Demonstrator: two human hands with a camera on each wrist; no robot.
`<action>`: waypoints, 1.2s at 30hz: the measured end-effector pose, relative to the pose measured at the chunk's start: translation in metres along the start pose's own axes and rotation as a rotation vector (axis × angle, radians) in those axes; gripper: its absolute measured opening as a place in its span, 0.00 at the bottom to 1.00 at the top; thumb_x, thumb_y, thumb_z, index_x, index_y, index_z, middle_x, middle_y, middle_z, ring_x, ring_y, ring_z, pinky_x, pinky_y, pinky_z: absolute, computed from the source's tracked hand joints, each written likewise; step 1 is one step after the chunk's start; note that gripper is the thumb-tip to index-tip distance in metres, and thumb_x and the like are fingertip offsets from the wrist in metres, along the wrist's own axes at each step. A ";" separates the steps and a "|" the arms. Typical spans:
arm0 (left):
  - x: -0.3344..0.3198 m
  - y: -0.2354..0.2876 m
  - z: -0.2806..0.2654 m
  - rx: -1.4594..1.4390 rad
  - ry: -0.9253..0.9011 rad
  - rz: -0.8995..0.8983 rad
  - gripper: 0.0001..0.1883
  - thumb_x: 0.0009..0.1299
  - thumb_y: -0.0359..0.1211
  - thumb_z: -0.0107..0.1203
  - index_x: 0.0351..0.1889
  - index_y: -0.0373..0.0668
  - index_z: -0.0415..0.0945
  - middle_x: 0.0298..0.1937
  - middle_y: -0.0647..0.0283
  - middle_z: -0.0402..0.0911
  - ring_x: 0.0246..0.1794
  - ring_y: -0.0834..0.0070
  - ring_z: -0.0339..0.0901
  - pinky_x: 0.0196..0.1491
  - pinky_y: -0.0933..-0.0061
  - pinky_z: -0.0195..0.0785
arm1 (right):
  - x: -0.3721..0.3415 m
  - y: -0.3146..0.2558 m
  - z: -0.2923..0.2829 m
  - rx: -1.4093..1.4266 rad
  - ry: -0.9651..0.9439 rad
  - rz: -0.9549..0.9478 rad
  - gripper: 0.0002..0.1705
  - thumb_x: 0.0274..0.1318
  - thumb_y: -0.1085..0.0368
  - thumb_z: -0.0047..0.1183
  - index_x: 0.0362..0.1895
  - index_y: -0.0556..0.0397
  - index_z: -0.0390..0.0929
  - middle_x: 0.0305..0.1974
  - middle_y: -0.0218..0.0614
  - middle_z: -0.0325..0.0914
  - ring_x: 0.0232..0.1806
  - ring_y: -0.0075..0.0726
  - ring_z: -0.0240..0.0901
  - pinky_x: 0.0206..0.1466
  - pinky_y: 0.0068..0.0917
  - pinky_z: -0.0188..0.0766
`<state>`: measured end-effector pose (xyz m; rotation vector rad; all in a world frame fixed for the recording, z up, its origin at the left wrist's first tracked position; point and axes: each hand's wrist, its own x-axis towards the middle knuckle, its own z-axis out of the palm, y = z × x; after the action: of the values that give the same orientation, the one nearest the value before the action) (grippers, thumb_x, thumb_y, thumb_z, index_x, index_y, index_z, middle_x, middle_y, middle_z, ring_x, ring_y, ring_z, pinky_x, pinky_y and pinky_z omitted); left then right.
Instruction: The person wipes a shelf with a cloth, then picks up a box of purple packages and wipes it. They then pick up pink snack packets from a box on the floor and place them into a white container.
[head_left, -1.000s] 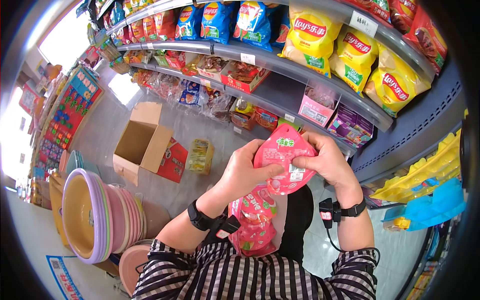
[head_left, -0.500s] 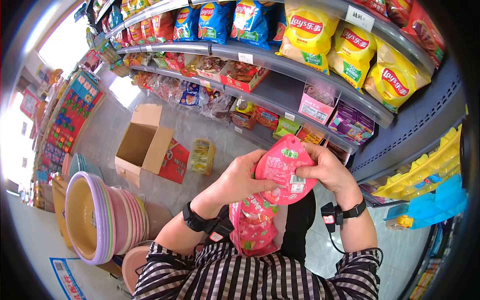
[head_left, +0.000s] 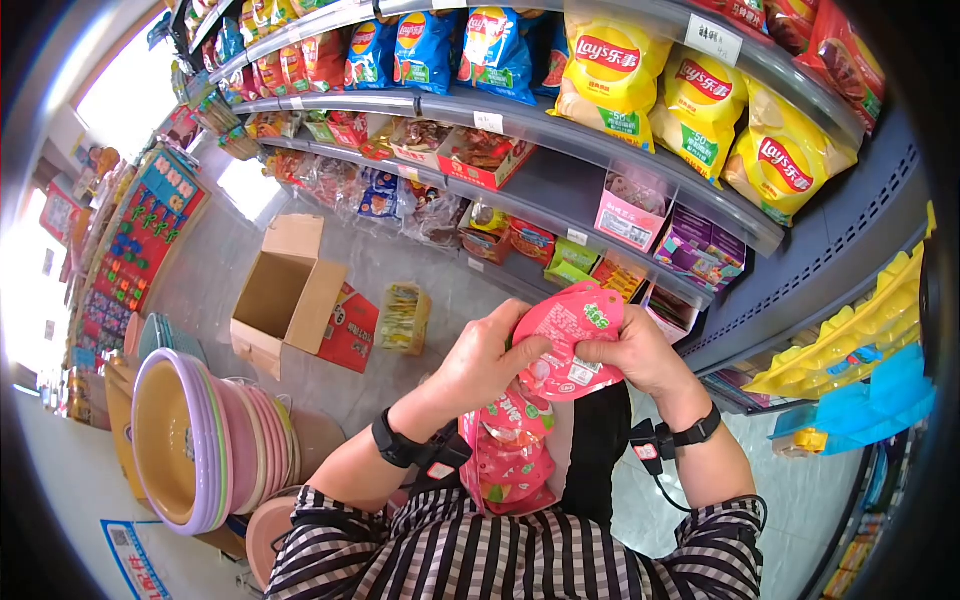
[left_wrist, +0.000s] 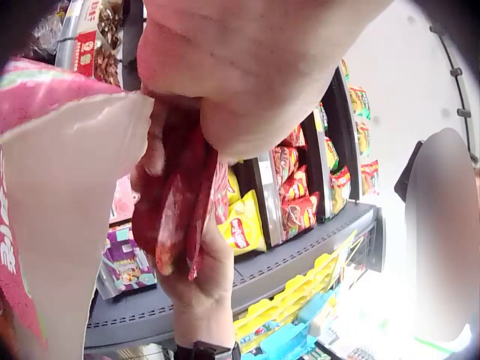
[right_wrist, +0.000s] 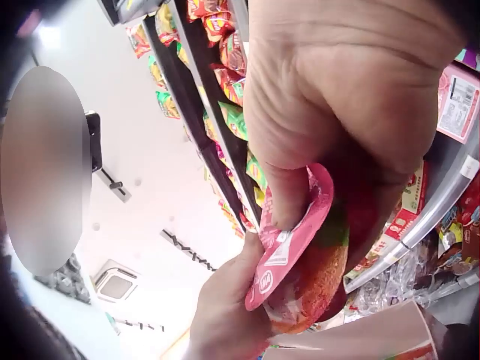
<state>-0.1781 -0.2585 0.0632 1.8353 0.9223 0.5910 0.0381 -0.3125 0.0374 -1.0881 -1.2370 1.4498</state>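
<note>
Both hands hold pink packages (head_left: 572, 340) with white print and a barcode, lifted over an open box. The left hand (head_left: 478, 358) grips the left side, thumb on the front; the right hand (head_left: 640, 352) pinches the right side, its thumb near the barcode. In the left wrist view more than one package (left_wrist: 176, 217) shows edge-on between the hands. A package (right_wrist: 300, 255) in the right wrist view has a clear lower part with orange and green contents. Below, the box (head_left: 563, 450) holds several pink packages (head_left: 505, 455) against the lap.
Shelves with yellow chip bags (head_left: 608, 75) and small boxes curve across the front. On the floor at left are an open carton (head_left: 278, 300) and a clear yellow pack (head_left: 404, 318). Stacked basins (head_left: 215, 440) stand lower left; a blue tray (head_left: 860, 405) is at right.
The held packages have tilted to the right and their edges have spread slightly, showing another behind the front one. Both hands have shifted slightly with them. Green and orange packs on the lower shelf have come into view.
</note>
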 end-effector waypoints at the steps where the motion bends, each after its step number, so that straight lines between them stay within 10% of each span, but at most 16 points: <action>1: 0.000 -0.003 0.004 0.003 0.001 0.004 0.14 0.68 0.34 0.58 0.46 0.35 0.72 0.33 0.58 0.81 0.33 0.77 0.78 0.39 0.73 0.70 | 0.001 0.000 0.001 0.040 0.017 -0.029 0.17 0.53 0.73 0.60 0.49 0.54 0.78 0.42 0.25 0.80 0.42 0.19 0.74 0.50 0.23 0.71; 3: -0.001 -0.008 0.014 0.143 0.204 0.078 0.12 0.70 0.35 0.54 0.44 0.35 0.70 0.32 0.49 0.79 0.28 0.52 0.79 0.33 0.61 0.71 | 0.003 0.000 0.006 0.043 0.053 -0.053 0.17 0.54 0.73 0.59 0.50 0.55 0.77 0.42 0.25 0.80 0.42 0.19 0.74 0.49 0.23 0.71; 7: 0.000 -0.003 0.022 0.158 0.332 0.108 0.11 0.71 0.35 0.53 0.42 0.37 0.70 0.33 0.47 0.79 0.33 0.45 0.76 0.34 0.60 0.70 | 0.006 -0.008 0.019 -0.013 0.150 -0.137 0.16 0.56 0.73 0.58 0.50 0.56 0.75 0.42 0.27 0.80 0.43 0.19 0.74 0.48 0.23 0.72; 9: 0.000 0.001 0.023 0.067 0.371 0.185 0.14 0.72 0.37 0.53 0.47 0.36 0.69 0.31 0.57 0.78 0.31 0.74 0.77 0.36 0.70 0.69 | 0.007 -0.010 0.021 -0.082 0.183 -0.191 0.18 0.56 0.73 0.58 0.51 0.57 0.73 0.43 0.30 0.79 0.43 0.19 0.74 0.48 0.24 0.72; 18: 0.012 -0.007 0.003 -0.663 -0.054 0.085 0.21 0.73 0.35 0.53 0.60 0.34 0.65 0.46 0.63 0.78 0.41 0.80 0.78 0.38 0.78 0.76 | 0.018 -0.007 0.009 0.474 0.275 -0.242 0.23 0.56 0.74 0.56 0.56 0.57 0.69 0.49 0.35 0.78 0.49 0.28 0.76 0.55 0.29 0.72; 36: 0.028 -0.027 0.003 -0.820 0.264 -0.094 0.10 0.75 0.30 0.47 0.48 0.35 0.73 0.38 0.67 0.81 0.35 0.82 0.79 0.37 0.78 0.76 | 0.026 -0.002 -0.012 0.551 0.657 -0.376 0.11 0.64 0.65 0.51 0.47 0.55 0.77 0.43 0.30 0.80 0.42 0.23 0.76 0.50 0.24 0.70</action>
<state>-0.1688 -0.2309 0.0377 0.9887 0.7645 0.9912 0.0450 -0.2845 0.0363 -0.7923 -0.4888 0.9385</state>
